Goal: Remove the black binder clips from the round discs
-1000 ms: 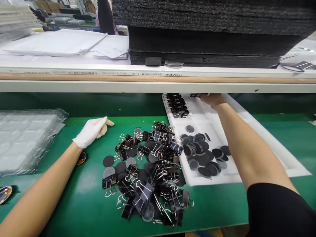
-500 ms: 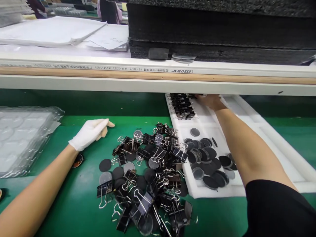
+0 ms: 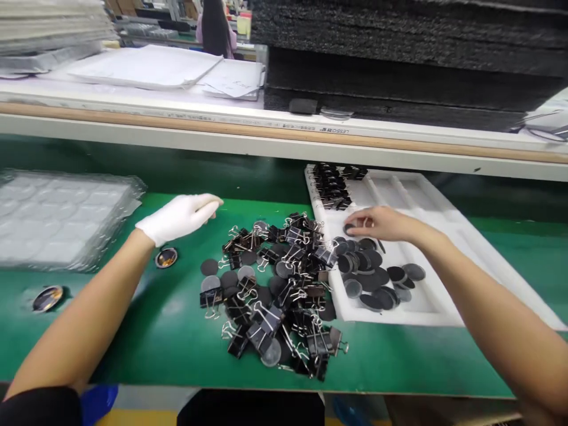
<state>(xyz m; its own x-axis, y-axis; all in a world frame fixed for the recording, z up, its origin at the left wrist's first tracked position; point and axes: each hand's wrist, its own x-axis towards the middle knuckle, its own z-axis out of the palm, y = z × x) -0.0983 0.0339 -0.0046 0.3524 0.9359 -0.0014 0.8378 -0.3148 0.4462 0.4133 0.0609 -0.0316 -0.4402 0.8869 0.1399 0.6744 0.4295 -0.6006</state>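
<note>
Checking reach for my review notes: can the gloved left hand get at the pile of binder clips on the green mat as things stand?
Probably yes. The left hand hovers just left of the binder clips, with only bare green mat between them.

Binder clips (image 3: pixel 279 290) heaped on bench; foam tray (image 3: pixel 444 236) right, holding discs (image 3: pixel 377 278); blister trays (image 3: pixel 62 216) left.

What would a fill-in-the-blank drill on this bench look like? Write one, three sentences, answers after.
1. The left hand wears a ____ glove.
2. The right hand reaches over the dark discs lying in the white foam ____.
3. The pile of binder clips lies on a mat coloured ____.

Missing words: white; tray; green
</note>
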